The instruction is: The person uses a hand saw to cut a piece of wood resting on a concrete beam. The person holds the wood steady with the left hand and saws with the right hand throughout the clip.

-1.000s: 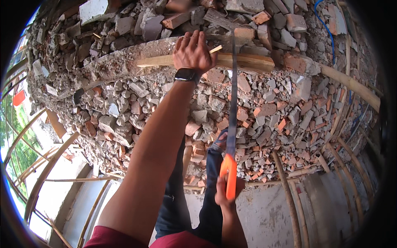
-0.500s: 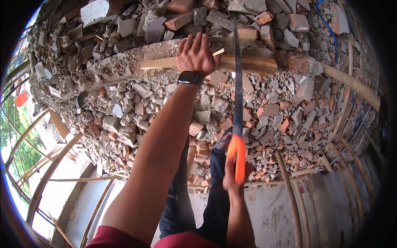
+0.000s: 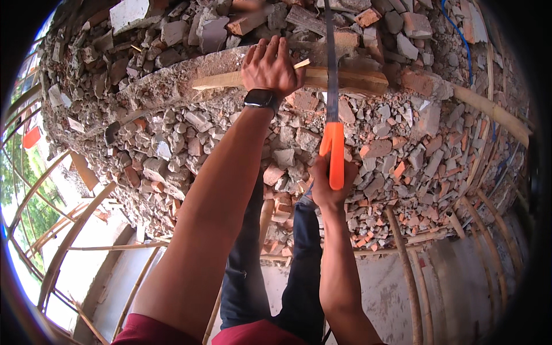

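Amid rubble [image 3: 402, 158], the left hand [image 3: 270, 70], unclenched, presses a wood strip [image 3: 353, 80]; nearer, the right hand [image 3: 324, 187] grips a saw [image 3: 336, 141], seemingly mid-cut; the next stroke needs steadiness.

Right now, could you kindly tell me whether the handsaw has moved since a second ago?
Yes, the handsaw has moved forward: its orange handle is now much nearer the wooden strip.

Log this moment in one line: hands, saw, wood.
left hand: on wood | right hand: gripping saw by orange handle | blade: across wood, right of left hand | surroundings: brick rubble
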Tool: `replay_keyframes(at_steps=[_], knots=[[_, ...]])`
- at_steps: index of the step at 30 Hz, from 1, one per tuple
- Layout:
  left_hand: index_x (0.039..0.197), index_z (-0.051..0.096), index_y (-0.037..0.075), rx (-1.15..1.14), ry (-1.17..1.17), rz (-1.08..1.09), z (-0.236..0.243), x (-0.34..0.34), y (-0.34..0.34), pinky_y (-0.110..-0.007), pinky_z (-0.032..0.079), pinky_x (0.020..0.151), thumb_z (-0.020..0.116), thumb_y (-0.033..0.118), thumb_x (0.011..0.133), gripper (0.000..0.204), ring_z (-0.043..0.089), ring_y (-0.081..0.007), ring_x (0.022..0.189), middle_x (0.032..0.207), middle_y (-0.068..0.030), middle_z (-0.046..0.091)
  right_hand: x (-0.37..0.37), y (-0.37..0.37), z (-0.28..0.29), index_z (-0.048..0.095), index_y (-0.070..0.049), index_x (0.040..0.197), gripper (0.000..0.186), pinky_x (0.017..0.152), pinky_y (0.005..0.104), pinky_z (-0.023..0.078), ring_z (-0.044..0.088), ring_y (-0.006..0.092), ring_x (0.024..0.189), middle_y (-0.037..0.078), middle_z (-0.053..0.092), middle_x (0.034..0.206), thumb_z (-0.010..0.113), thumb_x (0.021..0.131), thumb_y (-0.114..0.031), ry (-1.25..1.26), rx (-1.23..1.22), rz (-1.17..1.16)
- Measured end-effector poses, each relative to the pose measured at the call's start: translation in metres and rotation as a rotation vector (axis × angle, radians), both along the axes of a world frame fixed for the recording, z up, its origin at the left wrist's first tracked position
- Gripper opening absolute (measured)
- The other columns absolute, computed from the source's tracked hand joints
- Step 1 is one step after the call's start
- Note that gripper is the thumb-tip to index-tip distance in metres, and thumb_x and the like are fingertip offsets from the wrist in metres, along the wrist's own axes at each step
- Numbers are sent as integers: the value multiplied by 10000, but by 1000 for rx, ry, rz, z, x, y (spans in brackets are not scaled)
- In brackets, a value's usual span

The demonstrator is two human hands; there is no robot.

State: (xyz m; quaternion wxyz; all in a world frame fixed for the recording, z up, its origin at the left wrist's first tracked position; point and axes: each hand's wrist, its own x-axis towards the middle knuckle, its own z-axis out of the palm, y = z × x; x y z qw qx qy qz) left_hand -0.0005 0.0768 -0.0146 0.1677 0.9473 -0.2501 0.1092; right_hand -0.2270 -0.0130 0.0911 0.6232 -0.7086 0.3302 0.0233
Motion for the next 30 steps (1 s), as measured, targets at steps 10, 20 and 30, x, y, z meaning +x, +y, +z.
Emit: replay_keyframes(at_steps=[10, 20, 30], knots=[[1225, 673, 7, 37, -37, -21, 0, -1, -2, -494, 490, 1048, 620, 395, 790, 586, 654, -394, 1172, 1243, -190, 696, -23, 17, -3, 577, -29, 723, 188, 575, 372, 513, 477, 259, 454, 56, 503, 544, 649, 858, -139, 67, -3, -59], [1232, 672, 10, 53, -73, -18, -2, 1, 2, -491, 492, 1045, 631, 406, 795, 591, 659, -389, 1154, 1217, -188, 705, -51, 33, 14, 552, -29, 812, 133, 595, 393, 424, 573, 291, 600, 111, 556, 682, 657, 822, -110, -45, -186, -33], [1218, 675, 0, 44, -64, -7, -2, -3, 6, -493, 495, 1041, 653, 404, 782, 595, 653, -394, 1167, 1229, -194, 698, -122, 50, 39, 603, -6, 792, 145, 505, 297, 404, 452, 119, 482, 13, 462, 553, 674, 879, -97, -9, -250, -38]])
